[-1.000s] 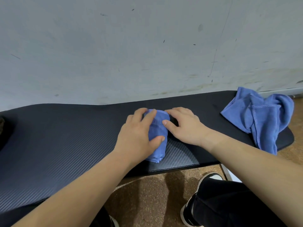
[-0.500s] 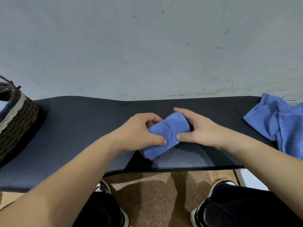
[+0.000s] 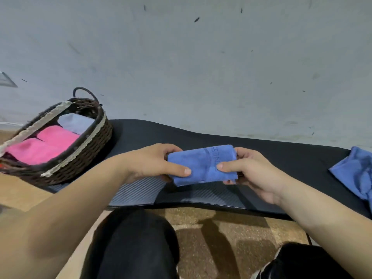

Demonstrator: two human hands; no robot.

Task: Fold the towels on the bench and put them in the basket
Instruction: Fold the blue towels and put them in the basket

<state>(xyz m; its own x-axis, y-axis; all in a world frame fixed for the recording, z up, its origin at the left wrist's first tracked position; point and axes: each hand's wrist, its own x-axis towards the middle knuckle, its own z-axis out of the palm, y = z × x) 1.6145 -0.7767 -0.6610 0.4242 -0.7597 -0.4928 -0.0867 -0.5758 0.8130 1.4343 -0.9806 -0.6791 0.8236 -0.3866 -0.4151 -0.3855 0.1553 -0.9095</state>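
A folded blue towel (image 3: 202,165) is held just above the black bench (image 3: 261,150), near its front edge. My left hand (image 3: 153,162) grips its left end and my right hand (image 3: 251,172) grips its right end, thumbs on top. A dark woven basket (image 3: 84,150) with a pale trim stands on the bench's left end. Inside it lie folded pink towels (image 3: 46,143) and a pale blue one (image 3: 75,121). An unfolded blue towel (image 3: 356,174) lies crumpled at the bench's right end, partly cut off by the frame.
A grey wall (image 3: 201,67) runs right behind the bench. Below the front edge are my dark trouser legs (image 3: 132,244) and a brown speckled floor (image 3: 231,238).
Both hands have lifted the folded blue towel off the bench and turned it lengthwise. The view has swung left, bringing the basket into sight.
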